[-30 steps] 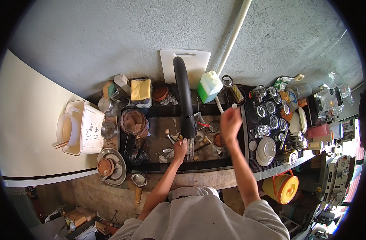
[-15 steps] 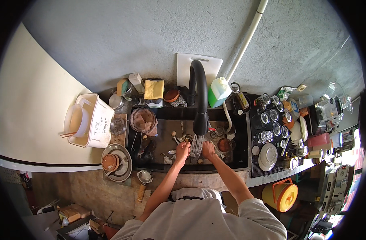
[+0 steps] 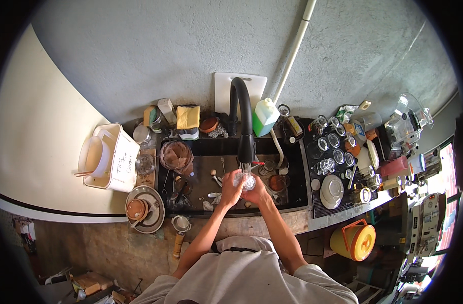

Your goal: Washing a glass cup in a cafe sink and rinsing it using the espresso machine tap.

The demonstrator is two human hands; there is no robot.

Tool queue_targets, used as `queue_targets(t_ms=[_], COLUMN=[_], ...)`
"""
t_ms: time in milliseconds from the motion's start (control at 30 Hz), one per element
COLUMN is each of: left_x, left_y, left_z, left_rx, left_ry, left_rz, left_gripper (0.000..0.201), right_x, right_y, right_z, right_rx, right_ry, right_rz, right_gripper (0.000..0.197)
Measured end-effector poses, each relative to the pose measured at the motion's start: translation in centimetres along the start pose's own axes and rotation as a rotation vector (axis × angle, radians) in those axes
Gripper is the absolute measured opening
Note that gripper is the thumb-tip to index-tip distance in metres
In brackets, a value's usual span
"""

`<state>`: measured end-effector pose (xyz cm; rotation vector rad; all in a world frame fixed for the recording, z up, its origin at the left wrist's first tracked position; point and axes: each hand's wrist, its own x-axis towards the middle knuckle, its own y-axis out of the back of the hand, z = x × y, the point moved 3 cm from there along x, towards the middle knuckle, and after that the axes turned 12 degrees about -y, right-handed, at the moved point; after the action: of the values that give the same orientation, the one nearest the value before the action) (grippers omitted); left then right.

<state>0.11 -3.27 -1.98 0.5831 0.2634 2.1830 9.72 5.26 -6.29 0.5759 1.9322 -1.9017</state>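
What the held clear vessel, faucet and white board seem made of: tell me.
Clear vessel: probably glass, glossy, see-through with bright glints, though plastic is possible. Faucet: likely coated metal, satin black with soft highlights. White board: probably plastic, smooth, evenly coloured, no visible grain.

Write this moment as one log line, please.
left hand: holding glass | right hand: holding glass | faucet: running | glass: under faucet

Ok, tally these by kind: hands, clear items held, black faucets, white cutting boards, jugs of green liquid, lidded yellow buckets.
Left hand and right hand: 2
Held clear item: 1
Black faucet: 1
White cutting board: 1
Green-liquid jug: 1
Lidded yellow bucket: 1
Total: 7
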Motion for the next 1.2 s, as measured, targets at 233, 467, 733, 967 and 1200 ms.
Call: queue_targets(t_ms=[233,467,733,967,1200], left_x=[2.1,1.7,2.2,1.9,2.1], left_y=[2.7,3.0,3.1,3.9,3.9], left_z=[5.0,6.0,5.8,5.4,6.8], left_rx=[-0.082,-0.134,-0.146,0.050,-0.024], left_ry=[-0.286,-0.252,-0.288,-0.350,-0.278], left_rz=[0.013,-0.086,-0.101,-0.029,-0.084], left_gripper=[0.049,0.065,0.106,0.100,0.085], right_x=[-2.0,-1.0,-0.8,0.6,2.0], right_y=[-5.3,-3.7,-5.6,-2.7,-0.3], right_z=[1.7,1.7,3.4,3.5,2.1], right_rx=[0.015,-0.028,0.021,-0.407,0.092], right_ry=[0.206,0.265,0.338,0.483,0.199], right_rz=[-0.107,-0.189,-0.340,-0.354,-0.358], right_gripper=[0.044,0.041,0.034,0.065,0.032])
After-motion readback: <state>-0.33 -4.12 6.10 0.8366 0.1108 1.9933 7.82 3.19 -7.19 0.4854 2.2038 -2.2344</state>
